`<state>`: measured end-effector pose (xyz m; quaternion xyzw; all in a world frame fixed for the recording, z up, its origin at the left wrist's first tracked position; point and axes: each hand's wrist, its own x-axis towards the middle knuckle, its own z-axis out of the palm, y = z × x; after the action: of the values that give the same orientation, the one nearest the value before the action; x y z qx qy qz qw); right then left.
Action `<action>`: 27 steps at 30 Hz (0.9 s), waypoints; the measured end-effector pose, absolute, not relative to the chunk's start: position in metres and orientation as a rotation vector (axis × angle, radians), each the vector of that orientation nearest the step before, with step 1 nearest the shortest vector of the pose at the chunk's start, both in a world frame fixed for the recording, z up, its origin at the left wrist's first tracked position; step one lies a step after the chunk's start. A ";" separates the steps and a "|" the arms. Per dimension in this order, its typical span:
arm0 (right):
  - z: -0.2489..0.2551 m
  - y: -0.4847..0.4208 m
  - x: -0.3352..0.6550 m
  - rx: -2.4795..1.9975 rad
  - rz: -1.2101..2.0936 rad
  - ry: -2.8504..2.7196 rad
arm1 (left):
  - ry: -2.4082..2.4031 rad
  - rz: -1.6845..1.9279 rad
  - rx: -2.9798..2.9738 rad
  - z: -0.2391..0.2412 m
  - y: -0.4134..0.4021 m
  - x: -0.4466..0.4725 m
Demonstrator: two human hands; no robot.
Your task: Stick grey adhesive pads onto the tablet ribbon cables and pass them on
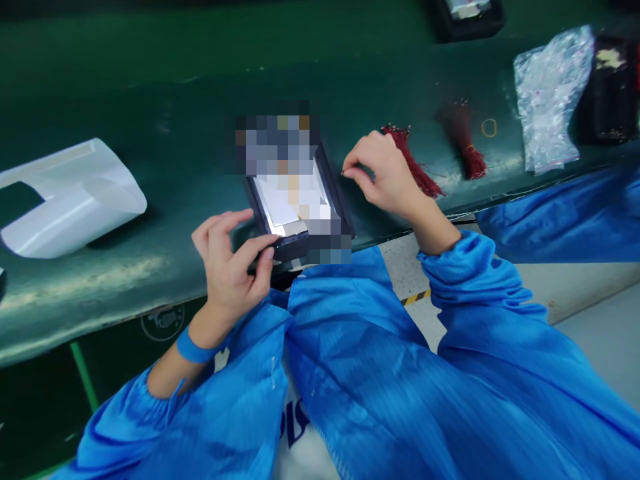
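In front of me on the green table lies a black tray-like holder with a white and silvery flat piece in it. Pixel blocks hide its far end and near right corner. At its near left corner is my left hand, fingers apart, index fingertip and thumb at the edge. My right hand hovers right of the holder with thumb and index finger pinched. A tiny dark speck shows at those fingertips, too small to name. Just behind that hand lies a bundle of thin red wires.
A curled white sheet rests at the left. To the right are another red wire bundle, a yellow rubber band, a clear plastic bag and a black box. Another black holder stands at the back.
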<state>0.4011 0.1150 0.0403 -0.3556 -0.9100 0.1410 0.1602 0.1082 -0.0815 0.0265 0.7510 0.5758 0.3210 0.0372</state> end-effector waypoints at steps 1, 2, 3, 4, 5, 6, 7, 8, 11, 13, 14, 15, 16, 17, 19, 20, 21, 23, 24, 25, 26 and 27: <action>0.042 0.103 0.395 -0.914 0.443 -2.673 | 1.760 0.982 2.305 0.027 -0.080 0.112; 0.044 0.091 0.390 -0.815 0.466 -2.739 | 1.749 0.981 2.309 0.026 -0.079 0.115; 0.045 0.081 0.386 -0.726 0.469 -2.796 | 1.739 0.980 2.310 0.025 -0.078 0.119; 0.044 0.072 0.382 -0.659 0.453 -2.842 | 1.733 0.977 2.307 0.024 -0.078 0.123; 0.044 0.066 0.379 -0.613 0.425 -2.878 | 1.729 0.966 2.302 0.021 -0.078 0.126; 0.043 0.061 0.377 -0.588 0.388 -2.902 | 1.726 0.949 2.293 0.019 -0.078 0.130; 0.042 0.058 0.375 -0.576 0.353 -2.918 | 1.718 0.928 2.283 0.017 -0.078 0.133; 0.041 0.056 0.374 -0.573 0.325 -2.925 | 1.706 0.907 2.271 0.016 -0.078 0.136; 0.040 0.055 0.372 -0.581 0.288 -2.924 | 1.661 0.877 2.242 0.013 -0.078 0.141; 0.042 0.054 0.370 -0.583 0.286 -2.926 | 1.655 0.856 2.242 0.013 -0.078 0.142; 0.043 0.054 0.369 -0.583 0.288 -2.930 | 1.656 0.849 2.254 0.013 -0.078 0.142; 0.044 0.053 0.368 -0.583 0.295 -2.936 | 1.654 0.853 2.276 0.012 -0.077 0.143; 0.045 0.053 0.368 -0.583 0.304 -2.943 | 1.648 0.869 2.306 0.012 -0.077 0.143; 0.047 0.052 0.367 -0.586 0.313 -2.949 | 1.637 0.891 2.341 0.012 -0.076 0.143; 0.049 0.052 0.366 -0.588 0.315 -2.963 | 1.612 0.927 2.408 0.012 -0.076 0.145; 0.049 0.052 0.366 -0.584 0.308 -2.969 | 1.605 0.935 2.435 0.012 -0.075 0.146; 0.050 0.052 0.365 -0.574 0.296 -2.976 | 1.605 0.926 2.453 0.012 -0.075 0.147; 0.051 0.053 0.365 -0.543 0.278 -2.990 | 1.621 0.884 2.470 0.012 -0.075 0.149; 0.050 0.053 0.365 -0.527 0.274 -2.996 | 1.629 0.864 2.473 0.012 -0.074 0.150; 0.050 0.054 0.364 -0.516 0.272 -3.000 | 1.633 0.847 2.472 0.012 -0.074 0.150; 0.050 0.055 0.364 -0.510 0.272 -3.002 | 1.634 0.831 2.471 0.011 -0.074 0.151; 0.050 0.055 0.364 -0.506 0.272 -3.005 | 1.632 0.820 2.471 0.011 -0.073 0.151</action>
<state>0.3640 0.0553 0.0499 -0.1653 -0.9814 0.0890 0.0410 0.1507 -0.0732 0.0111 0.8037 0.5308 0.2666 0.0344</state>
